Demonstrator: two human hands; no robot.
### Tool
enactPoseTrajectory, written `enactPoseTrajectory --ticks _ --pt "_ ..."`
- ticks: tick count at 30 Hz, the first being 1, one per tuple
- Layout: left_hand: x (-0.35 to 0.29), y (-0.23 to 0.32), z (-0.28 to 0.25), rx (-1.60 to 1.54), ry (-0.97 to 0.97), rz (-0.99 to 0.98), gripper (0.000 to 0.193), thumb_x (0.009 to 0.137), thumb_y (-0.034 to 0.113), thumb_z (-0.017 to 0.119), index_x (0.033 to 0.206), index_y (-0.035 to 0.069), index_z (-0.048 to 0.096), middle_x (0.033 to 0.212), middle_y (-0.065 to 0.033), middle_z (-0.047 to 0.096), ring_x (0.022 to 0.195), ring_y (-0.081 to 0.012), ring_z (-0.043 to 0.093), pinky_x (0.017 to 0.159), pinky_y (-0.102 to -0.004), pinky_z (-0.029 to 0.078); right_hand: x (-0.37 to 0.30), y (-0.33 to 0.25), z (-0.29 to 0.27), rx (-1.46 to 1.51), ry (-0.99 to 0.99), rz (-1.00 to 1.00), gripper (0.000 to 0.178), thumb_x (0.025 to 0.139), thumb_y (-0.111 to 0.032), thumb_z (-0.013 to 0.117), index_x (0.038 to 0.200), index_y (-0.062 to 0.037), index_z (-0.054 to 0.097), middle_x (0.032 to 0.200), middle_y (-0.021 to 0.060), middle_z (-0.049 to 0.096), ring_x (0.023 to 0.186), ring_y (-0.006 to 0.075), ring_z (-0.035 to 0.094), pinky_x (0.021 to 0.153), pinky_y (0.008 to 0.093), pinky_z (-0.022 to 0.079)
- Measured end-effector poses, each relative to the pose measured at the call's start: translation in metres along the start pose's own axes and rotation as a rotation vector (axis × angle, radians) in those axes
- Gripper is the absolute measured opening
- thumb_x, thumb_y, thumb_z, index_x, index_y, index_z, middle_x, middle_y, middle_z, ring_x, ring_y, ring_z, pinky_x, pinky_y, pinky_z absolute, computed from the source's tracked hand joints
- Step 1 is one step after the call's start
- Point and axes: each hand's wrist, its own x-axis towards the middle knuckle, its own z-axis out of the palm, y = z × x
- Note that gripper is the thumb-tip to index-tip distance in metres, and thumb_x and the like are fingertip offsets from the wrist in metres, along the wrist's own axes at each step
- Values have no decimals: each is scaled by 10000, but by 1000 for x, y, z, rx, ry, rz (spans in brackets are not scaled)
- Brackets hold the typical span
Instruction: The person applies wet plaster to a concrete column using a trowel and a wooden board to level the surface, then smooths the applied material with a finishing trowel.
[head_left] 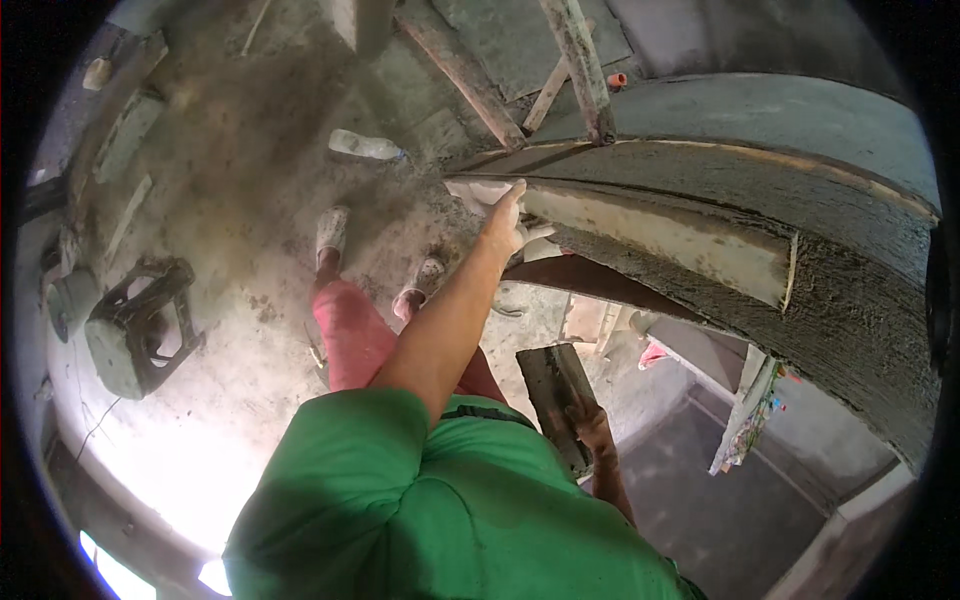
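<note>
My left hand [508,222] is closed around the near left end of a long pale board [660,235], with the thumb along its upper edge. The board lies against a ledge of wet grey mortar [850,300] that runs to the right. Low beside my body, my right hand [592,426] grips a rectangular plastering float [552,385] smeared with grey mortar. That float is apart from the ledge, and the part my fingers hold is partly hidden. A thin wooden strip [790,272] stands at the board's far right end.
Wooden props [580,70] lean at the ledge's far side. A plastic bottle [365,146] lies on the dusty floor beyond my feet. At left sits a mortar-stained plastic stool [140,325] on its side. Below the ledge at right, a bundle of colourful packets [748,425] hangs.
</note>
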Motion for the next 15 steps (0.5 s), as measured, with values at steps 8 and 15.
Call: enactPoseTrajectory --ticks 8,15 --pt "9 4 3 -33 25 36 640 768 311 769 1278 95 448 1245 -216 468 1180 -408 451 955 -680 413 3 5 -2 -120 -40 104 456 868 -286 650 1262 -67 576 1102 166 656 990 281 631 824 379 498" --pt "5 1 7 -57 65 -4 616 759 311 775 1248 98 466 1187 -207 493 1140 -406 475 942 -672 433 5 22 -1 115 32 50 437 866 -266 644 1237 -44 584 1110 169 654 1014 269 621 849 377 485"
